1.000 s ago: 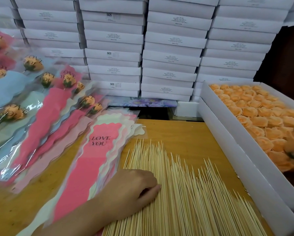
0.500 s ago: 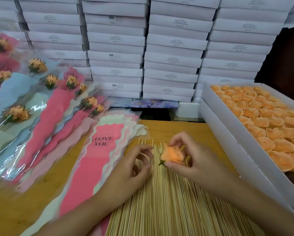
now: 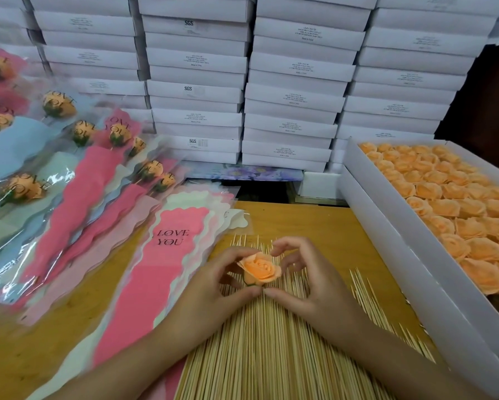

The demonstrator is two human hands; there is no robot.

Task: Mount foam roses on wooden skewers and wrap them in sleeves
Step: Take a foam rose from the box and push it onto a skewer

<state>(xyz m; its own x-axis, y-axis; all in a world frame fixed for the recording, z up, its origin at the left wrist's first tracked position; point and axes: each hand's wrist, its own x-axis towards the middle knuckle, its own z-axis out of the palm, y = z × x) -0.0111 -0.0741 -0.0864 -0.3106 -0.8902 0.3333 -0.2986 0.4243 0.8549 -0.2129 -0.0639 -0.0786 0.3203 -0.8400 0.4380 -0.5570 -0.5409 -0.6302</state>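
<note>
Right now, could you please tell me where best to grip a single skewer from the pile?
Pinch the shaft of a stray skewer at the right edge of the pile, coming from above: there they fan apart, while the middle lies packed. Tips point away.

The foam rose [image 3: 260, 269] is looking matt, skewers [image 3: 257, 356] under the right hand [image 3: 314, 287] smooth wood, sleeves [image 3: 167, 261] beside the left hand [image 3: 210, 293] glossy plastic.

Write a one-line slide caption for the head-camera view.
The left hand and right hand hold an orange foam rose over loose wooden skewers.
</note>
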